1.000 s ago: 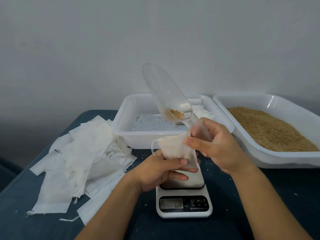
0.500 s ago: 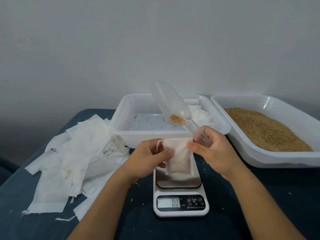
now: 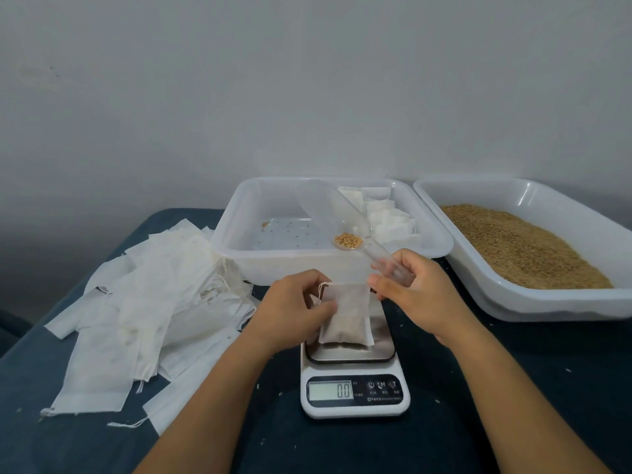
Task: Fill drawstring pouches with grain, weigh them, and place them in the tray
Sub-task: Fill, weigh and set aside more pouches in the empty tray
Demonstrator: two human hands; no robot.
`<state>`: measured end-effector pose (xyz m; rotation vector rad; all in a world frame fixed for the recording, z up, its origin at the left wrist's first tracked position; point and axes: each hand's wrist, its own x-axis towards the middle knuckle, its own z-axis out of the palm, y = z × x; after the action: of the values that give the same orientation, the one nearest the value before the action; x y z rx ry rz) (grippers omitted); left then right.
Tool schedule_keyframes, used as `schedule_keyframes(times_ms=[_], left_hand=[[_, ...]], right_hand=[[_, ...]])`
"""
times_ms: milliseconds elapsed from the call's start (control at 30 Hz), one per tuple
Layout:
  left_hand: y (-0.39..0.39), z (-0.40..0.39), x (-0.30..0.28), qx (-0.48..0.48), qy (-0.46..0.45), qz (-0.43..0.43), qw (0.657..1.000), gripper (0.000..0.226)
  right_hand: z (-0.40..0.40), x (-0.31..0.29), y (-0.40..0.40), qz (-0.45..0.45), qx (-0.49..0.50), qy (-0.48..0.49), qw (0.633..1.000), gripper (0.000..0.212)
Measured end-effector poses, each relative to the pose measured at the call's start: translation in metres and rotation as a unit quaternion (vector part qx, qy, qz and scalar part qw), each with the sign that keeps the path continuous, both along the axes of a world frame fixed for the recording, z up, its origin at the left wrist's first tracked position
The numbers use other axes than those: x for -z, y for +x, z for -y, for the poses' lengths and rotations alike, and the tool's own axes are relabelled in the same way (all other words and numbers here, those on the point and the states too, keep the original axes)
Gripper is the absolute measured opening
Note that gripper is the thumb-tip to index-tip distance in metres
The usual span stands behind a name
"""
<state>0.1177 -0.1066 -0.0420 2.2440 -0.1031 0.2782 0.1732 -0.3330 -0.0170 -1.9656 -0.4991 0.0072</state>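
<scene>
White gauze makes up the pouch [image 3: 345, 316], which hangs partly filled over the steel platter of the scale [image 3: 354, 378], its lower edge at or just above the metal; the display reads 0.0, so the judgement is that no weight rests there yet. The left hand [image 3: 294, 309] grips the pouch at its left edge, near the drawstring loop, fingers curled round the cloth. The right hand [image 3: 410, 292] pinches the top right corner of the pouch with thumb and forefinger while the remaining fingers hold the handle of a clear plastic scoop [image 3: 342, 224], tilted up and away with a small heap of grain [image 3: 348, 241] left near its neck.

Behind the hands stands the tray [image 3: 232, 234], holding a few filled pouches [image 3: 383, 217] at its right side and scattered kernels on its floor. To the right sits a second tray of loose grain [image 3: 523, 244]; to the left, a heap of empty pouches [image 3: 136, 302] lies on the dark surface [image 3: 513, 405].

The step in hand appears to be the end of filling, passing into weighing. The next move calls for setting the pouch fully down and letting go with both hands, so the reading is true; the scoop's leftover grain can top it up if it comes in light.
</scene>
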Motion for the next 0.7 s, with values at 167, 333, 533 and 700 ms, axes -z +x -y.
schedule_keyframes(times_ms=[167,333,533,700], left_hand=[[0.002,-0.002,0.003,-0.038,-0.013,-0.006,0.999,0.01],[0.009,-0.011,0.006,-0.136,-0.075,-0.019,0.988,0.006],[0.019,-0.022,0.014,-0.25,-0.182,-0.068,0.948,0.012],[0.021,-0.024,0.016,-0.262,-0.199,-0.08,0.941,0.014]], right_hand=[[0.002,0.002,0.005,0.026,0.037,0.035,0.998,0.023],[0.003,0.002,0.008,0.036,0.071,0.08,0.994,0.021],[0.005,0.005,0.014,0.046,0.114,0.113,0.986,0.015],[0.008,0.007,0.019,0.024,0.144,0.123,0.982,0.017]])
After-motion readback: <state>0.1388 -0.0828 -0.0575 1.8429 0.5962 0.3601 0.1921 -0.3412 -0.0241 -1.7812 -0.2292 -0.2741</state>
